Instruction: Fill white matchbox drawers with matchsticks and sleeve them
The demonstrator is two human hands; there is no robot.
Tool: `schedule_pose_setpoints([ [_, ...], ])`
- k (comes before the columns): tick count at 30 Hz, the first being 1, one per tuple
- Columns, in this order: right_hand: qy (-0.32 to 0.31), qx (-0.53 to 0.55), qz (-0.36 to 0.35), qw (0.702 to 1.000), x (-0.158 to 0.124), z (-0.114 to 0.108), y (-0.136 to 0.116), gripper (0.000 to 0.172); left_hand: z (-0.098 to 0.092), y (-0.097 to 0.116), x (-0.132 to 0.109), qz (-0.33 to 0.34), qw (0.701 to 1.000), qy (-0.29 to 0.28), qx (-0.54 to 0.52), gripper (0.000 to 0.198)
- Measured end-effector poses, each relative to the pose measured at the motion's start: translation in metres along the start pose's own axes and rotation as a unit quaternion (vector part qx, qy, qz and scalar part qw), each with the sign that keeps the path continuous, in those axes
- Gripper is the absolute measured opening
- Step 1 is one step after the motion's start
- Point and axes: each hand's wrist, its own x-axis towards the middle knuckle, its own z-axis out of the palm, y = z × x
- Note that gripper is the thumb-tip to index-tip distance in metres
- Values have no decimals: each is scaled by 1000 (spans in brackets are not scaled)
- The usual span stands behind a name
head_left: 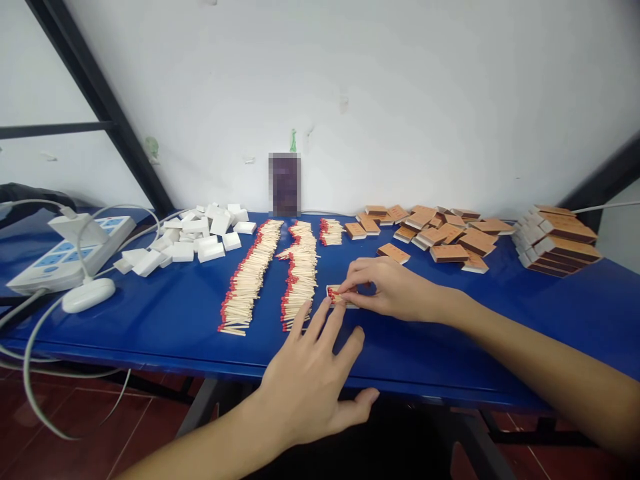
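A small white matchbox tray [352, 306] lies on the blue table, holding red-tipped matches [334, 294]. My right hand [395, 288] reaches over it from the right, thumb and fingers pinched on matches at the tray; how many is hidden. Open, with fingers spread, my left hand [316, 373] is in front, its fingertips beside the tray's near edge and close to the middle row of matches [301, 280]. A longer row of matches [251, 273] lies farther left. Behind the tray sits a short row of matches [331, 232].
White trays [210, 230] are heaped at the back left. Orange-brown matchbox sleeves [440, 233] lie scattered at the back right, beside a stack of matchboxes [557, 241]. A power strip [70, 257] and white cables occupy the left end. A blurred dark rectangle [285, 185] stands against the wall.
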Motion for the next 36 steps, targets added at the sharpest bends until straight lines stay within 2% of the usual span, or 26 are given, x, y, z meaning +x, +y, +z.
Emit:
schedule_pose_setpoints([
  [14, 4, 3, -7, 1000, -1, 1, 0, 14, 1, 0, 1, -1, 1000, 4, 0, 61],
  [20, -4, 7, -1, 1000, -1, -1, -3, 18, 2, 1, 0, -1, 1000, 10, -2, 60],
  [26, 22, 23, 9, 999, -2, -4, -3, 16, 4, 1, -1, -4, 1000, 6, -2, 60],
  [32, -10, 36, 35, 999, -2, -5, 4, 26, 5, 1, -1, -6, 1000, 9, -9, 60],
  [36, -23, 41, 37, 998, -2, -2, 7, 27, 4, 1, -1, -6, 1000, 7, -9, 59],
])
